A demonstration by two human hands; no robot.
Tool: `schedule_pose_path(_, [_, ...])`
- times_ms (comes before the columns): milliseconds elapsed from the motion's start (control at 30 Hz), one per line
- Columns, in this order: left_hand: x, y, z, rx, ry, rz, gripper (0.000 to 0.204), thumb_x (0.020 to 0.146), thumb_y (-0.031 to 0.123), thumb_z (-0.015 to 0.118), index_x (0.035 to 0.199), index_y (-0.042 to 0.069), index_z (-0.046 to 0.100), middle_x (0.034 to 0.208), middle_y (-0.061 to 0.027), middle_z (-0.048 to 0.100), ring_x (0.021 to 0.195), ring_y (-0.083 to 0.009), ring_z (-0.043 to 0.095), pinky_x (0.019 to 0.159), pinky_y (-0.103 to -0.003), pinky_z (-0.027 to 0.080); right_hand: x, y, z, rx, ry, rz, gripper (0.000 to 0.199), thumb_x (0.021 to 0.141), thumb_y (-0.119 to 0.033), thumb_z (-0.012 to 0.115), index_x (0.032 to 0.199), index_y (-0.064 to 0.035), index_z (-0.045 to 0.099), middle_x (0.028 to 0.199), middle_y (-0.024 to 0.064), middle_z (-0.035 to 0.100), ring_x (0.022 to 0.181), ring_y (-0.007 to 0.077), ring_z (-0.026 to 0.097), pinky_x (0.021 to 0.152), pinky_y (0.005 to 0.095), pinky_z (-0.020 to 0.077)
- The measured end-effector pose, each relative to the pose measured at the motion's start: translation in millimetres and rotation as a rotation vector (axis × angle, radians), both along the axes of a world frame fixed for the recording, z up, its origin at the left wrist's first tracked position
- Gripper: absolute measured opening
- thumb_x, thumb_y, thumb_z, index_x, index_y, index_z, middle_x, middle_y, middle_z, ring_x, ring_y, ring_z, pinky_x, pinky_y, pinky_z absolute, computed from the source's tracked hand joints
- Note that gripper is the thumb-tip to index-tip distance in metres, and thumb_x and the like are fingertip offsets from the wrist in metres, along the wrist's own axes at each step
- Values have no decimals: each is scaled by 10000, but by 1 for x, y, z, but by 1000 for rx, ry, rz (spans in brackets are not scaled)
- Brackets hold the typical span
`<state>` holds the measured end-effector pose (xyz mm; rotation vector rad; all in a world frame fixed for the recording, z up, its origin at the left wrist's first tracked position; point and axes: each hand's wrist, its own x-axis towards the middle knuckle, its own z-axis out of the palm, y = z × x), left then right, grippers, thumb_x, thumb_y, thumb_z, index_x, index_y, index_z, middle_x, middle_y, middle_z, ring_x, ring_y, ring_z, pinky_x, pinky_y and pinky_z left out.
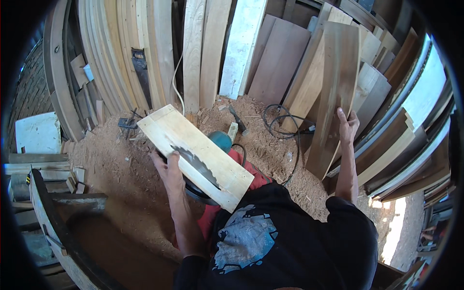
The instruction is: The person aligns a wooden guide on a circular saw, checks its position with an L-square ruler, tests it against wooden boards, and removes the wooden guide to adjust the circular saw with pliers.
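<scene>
My left hand (169, 171) is closed on the left long edge of a pale wooden board (212, 159), thumb on top. This board lies slantwise before my body and bears a dark grey, ragged-edged patch. At the right, my right hand (348, 124) grips the edge of a long brown plank (338, 72), thumb on its face. The plank stands upright, leaning a little, its lower end near the shavings. Behind the pale board a rounded teal thing (220, 140) shows in part; the board hides the rest, so I cannot tell its kind.
Wood shavings (270, 145) cover the ground. Several planks (193, 53) lean along the back and right. A black cable (290, 116) loops beside the brown plank. A handsaw (140, 67) hangs among boards. A curved wooden edge (46, 212) and stacked offcuts (77, 181) are at left.
</scene>
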<state>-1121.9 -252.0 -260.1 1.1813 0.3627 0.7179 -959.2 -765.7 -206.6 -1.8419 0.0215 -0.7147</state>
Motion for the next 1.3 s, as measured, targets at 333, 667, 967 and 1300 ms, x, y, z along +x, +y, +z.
schedule_pose_path(333, [-29,-12,8,-57,-29,-35,632,819,66,566,1406,-15,346,1296,-196,486,1146,-277,519,975,-406,448,-15,-116,-81,-99,56,-268,455,959,-407,650,1071,33,654,886,46,649,791,134,531,742,317,462])
schedule_pose_path(667, [-11,-12,5,-51,0,-46,630,835,97,602,1384,-55,332,1183,-177,522,1028,-213,536,869,-333,472,52,-299,-172,-1079,775,-507,422,924,-398,539,1118,-58,697,1129,296,656,1154,404,599,891,492,511])
schedule_pose_path(967, [-13,53,-11,-186,155,133,468,783,112,632,1175,-44,430,977,-143,570,796,-198,591,691,-343,513,41,121,-121,-486,1106,1048,210,938,-249,609,881,-47,628,752,73,620,634,166,617,527,308,502])
schedule_pose_path(1300, [-35,104,-66,-220,155,417,233,792,133,593,900,-71,623,739,-127,642,553,-221,617,506,-363,537,-165,363,-88,479,1433,1576,239,925,-256,718,1079,-102,620,824,27,675,679,87,637,625,262,555])
